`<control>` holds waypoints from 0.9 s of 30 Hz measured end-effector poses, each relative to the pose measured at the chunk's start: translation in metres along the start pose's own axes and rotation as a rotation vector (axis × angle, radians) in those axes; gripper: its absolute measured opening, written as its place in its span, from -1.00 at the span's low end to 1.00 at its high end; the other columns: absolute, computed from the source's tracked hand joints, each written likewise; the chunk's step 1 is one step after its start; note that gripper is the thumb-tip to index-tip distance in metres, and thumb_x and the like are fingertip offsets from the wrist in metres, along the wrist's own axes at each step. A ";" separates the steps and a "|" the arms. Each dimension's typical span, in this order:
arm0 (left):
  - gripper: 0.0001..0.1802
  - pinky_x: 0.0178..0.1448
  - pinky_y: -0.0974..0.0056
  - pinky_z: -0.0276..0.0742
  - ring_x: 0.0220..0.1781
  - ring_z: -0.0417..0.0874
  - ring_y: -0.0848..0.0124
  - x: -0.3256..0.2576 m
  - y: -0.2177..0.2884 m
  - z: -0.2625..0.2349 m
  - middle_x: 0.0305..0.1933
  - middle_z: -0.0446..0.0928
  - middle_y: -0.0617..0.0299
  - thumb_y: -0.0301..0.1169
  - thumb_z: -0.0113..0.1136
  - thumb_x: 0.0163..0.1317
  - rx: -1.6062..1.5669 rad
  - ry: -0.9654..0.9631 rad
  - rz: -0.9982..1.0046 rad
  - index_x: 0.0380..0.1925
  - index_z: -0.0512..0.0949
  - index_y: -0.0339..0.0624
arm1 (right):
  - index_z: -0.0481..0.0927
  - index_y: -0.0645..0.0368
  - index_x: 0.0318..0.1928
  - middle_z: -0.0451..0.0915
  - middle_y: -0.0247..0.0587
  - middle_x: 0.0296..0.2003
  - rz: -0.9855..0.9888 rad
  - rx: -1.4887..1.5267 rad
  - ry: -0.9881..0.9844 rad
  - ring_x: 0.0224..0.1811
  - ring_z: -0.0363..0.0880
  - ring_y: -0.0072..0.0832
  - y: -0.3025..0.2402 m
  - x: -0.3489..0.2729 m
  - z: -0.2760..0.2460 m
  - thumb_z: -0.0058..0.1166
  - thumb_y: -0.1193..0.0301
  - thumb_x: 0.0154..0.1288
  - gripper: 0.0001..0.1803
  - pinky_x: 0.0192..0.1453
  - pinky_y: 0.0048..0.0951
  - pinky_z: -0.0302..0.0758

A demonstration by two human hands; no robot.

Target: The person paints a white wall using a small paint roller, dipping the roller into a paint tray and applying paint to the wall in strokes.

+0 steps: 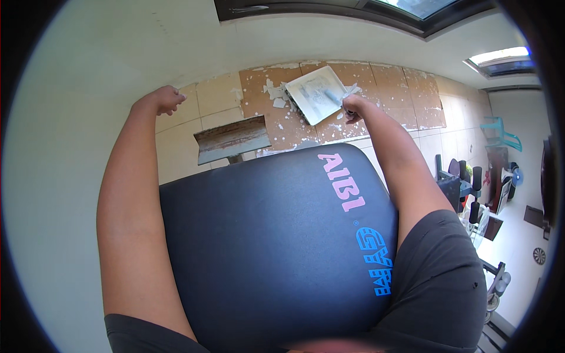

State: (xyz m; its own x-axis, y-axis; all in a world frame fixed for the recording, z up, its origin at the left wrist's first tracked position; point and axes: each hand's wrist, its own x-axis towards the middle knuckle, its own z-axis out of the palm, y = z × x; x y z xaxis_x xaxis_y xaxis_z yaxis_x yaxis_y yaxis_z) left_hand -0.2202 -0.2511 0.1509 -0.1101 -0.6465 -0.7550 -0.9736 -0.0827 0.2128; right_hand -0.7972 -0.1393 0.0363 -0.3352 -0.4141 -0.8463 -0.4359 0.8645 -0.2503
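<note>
My right hand (355, 108) is closed at the right edge of a white paint tray (307, 86). Its fingers are wrapped round the end of what looks like a small paint roller (334, 96), whose grey-white head lies over the tray. Whitish paint coats the tray's inside. Out to the left, my left hand (166, 100) is held near the pale wall with its fingers curled in and nothing showing in them. Both arms reach forward past a black padded board (271, 235) that fills the space between them.
Paint-spattered brown sheets (347, 73) cover part of the tiled floor, with white scraps (278, 97) beside the tray. A worn metal channel (232, 140) sticks out past the pad. Gym equipment (465, 191) and a teal chair (501, 133) stand at right. Dark-framed windows (412, 17) are above.
</note>
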 end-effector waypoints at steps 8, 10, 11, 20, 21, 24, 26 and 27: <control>-0.49 -0.32 0.21 0.52 -0.18 0.68 0.31 0.000 -0.001 -0.002 -0.11 0.63 0.10 0.00 0.03 0.39 -0.003 -0.016 0.008 0.02 0.55 -0.23 | 0.33 0.08 -0.31 0.23 -0.45 -0.65 0.007 0.114 -0.051 -0.69 0.33 -0.59 0.001 0.004 0.002 -0.15 0.45 0.39 -0.92 -0.27 -0.12 0.74; -0.49 -0.32 0.21 0.52 -0.18 0.69 0.31 0.000 0.000 -0.003 -0.11 0.64 0.08 -0.01 0.03 0.39 -0.005 -0.014 0.008 0.02 0.55 -0.24 | 0.33 0.10 -0.30 0.25 -0.46 -0.64 0.055 0.099 -0.070 -0.69 0.33 -0.62 -0.009 -0.001 0.003 -0.17 0.43 0.43 -0.90 -0.24 -0.16 0.74; -0.49 -0.23 0.15 0.55 -0.17 0.68 0.29 0.001 0.000 -0.003 -0.08 0.65 0.08 0.00 0.01 0.41 0.005 -0.011 0.009 0.02 0.54 -0.24 | 0.33 0.10 -0.30 0.25 -0.46 -0.64 0.050 0.103 -0.091 -0.69 0.33 -0.62 -0.015 -0.004 0.002 -0.17 0.43 0.43 -0.90 -0.24 -0.16 0.74; -0.49 -0.18 0.09 0.56 -0.21 0.68 0.26 0.003 0.001 -0.001 -0.13 0.67 0.07 -0.01 0.00 0.42 0.012 0.003 0.019 0.00 0.54 -0.28 | 0.31 0.13 -0.37 0.33 -0.43 -0.65 0.004 0.155 -0.270 -0.68 0.40 -0.60 -0.059 -0.017 0.028 -0.23 0.51 0.36 -0.88 -0.24 -0.25 0.79; -0.49 -0.19 0.09 0.56 -0.21 0.68 0.26 0.003 0.001 -0.001 -0.13 0.67 0.06 -0.01 0.00 0.42 0.009 0.001 0.031 0.00 0.54 -0.28 | 0.30 0.13 -0.37 0.33 -0.43 -0.65 0.001 0.167 -0.276 -0.68 0.39 -0.61 -0.061 -0.018 0.031 -0.24 0.53 0.36 -0.88 -0.23 -0.25 0.79; -0.50 -0.29 0.21 0.53 -0.19 0.68 0.33 0.003 0.000 -0.001 -0.13 0.64 0.10 -0.01 0.04 0.40 -0.001 0.001 0.006 0.03 0.54 -0.25 | 0.30 0.13 -0.37 0.31 -0.43 -0.66 -0.030 0.211 -0.282 -0.67 0.39 -0.62 -0.064 -0.023 0.036 -0.28 0.55 0.35 -0.87 -0.20 -0.22 0.79; -0.49 -0.29 0.21 0.53 -0.20 0.68 0.33 0.003 0.000 -0.001 -0.13 0.64 0.10 -0.01 0.05 0.40 -0.008 -0.005 0.011 0.03 0.54 -0.25 | 0.30 0.13 -0.37 0.30 -0.43 -0.66 -0.058 0.246 -0.277 -0.66 0.38 -0.63 -0.065 -0.026 0.038 -0.30 0.57 0.35 -0.86 -0.18 -0.21 0.79; -0.49 -0.29 0.20 0.53 -0.20 0.69 0.32 0.003 0.000 -0.001 -0.14 0.64 0.09 -0.01 0.05 0.40 -0.006 0.002 0.005 0.03 0.54 -0.24 | 0.30 0.14 -0.35 0.29 -0.43 -0.66 -0.042 0.266 -0.310 -0.66 0.37 -0.64 -0.065 -0.028 0.038 -0.31 0.57 0.37 -0.86 -0.16 -0.21 0.79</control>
State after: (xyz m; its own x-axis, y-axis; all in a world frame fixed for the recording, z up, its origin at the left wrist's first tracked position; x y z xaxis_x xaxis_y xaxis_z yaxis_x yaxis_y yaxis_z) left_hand -0.2201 -0.2537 0.1487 -0.1142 -0.6484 -0.7527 -0.9719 -0.0843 0.2200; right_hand -0.7277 -0.1726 0.0583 -0.0360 -0.3805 -0.9241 -0.1995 0.9088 -0.3664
